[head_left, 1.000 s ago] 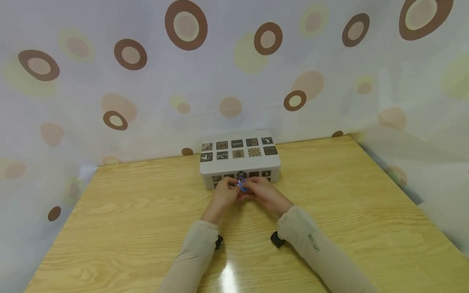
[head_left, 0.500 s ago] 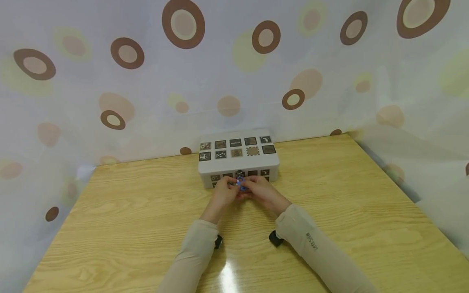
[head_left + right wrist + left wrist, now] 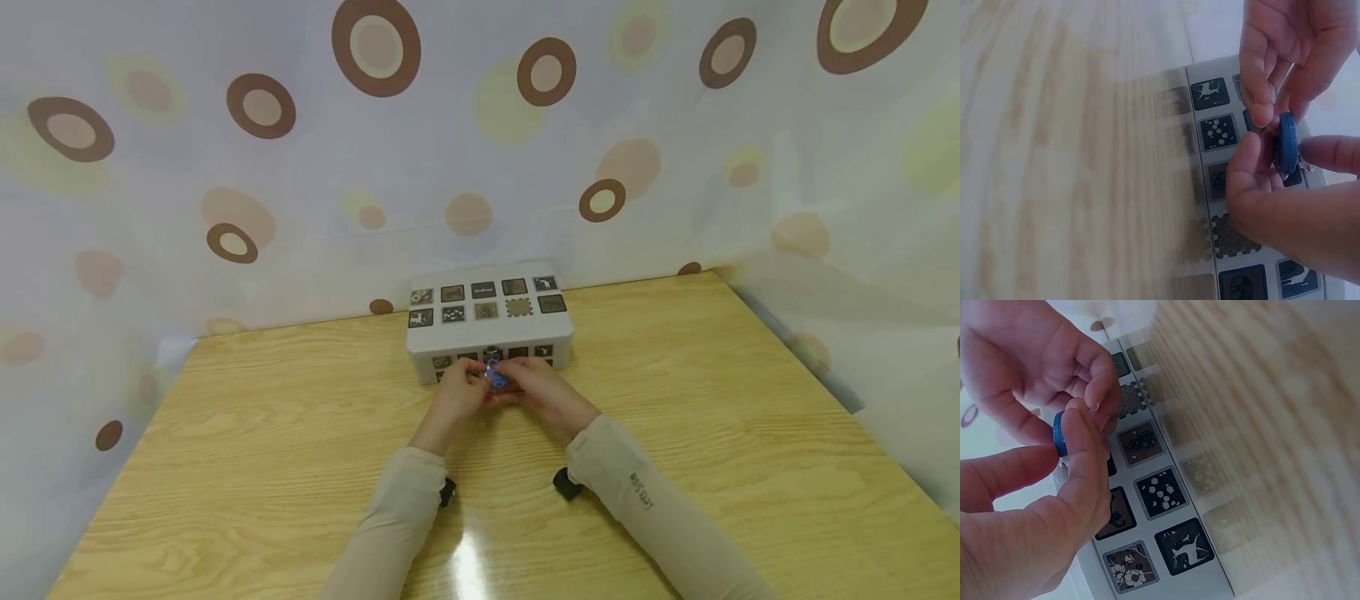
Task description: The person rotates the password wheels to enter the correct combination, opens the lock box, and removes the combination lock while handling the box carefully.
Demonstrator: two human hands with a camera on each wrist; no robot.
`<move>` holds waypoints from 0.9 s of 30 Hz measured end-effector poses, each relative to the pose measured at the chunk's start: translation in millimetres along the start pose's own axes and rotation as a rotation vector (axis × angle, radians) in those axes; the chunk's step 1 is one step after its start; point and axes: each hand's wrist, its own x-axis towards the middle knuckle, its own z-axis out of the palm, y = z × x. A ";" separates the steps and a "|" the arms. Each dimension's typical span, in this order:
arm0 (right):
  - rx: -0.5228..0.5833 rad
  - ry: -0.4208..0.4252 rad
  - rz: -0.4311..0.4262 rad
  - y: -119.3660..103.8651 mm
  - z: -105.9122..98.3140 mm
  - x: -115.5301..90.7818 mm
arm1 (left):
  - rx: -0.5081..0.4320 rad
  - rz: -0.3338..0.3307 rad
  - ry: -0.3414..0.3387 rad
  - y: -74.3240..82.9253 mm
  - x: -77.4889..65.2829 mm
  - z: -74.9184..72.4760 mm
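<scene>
I have the left hand (image 3: 459, 393) and right hand (image 3: 546, 393) each pinching the blue disc (image 3: 496, 378), grip narrowed to its thickness, neither nearer. It sits edge-on to both wrist cameras, just before the clasp (image 3: 492, 352); contact I can't tell. Fingers cover part of the box (image 3: 491, 335) on the tabletop (image 3: 300, 467)

Light-yellow wood-grain table (image 3: 262, 450), flat top. White patterned fabric-like sheet (image 3: 315, 196) behind table's far edge, also along its left and right sides. Sheet print: brown rings (image 3: 345, 50) with pale centres, peach ovals (image 3: 469, 215), yellow-green blobs (image 3: 498, 104). White glare streak (image 3: 468, 567) on table's near part.
</scene>
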 end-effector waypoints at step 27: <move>-0.035 0.027 0.004 1.0 1.2 0.8 | -0.023 -0.019 -0.016 0.3 0.4 1.0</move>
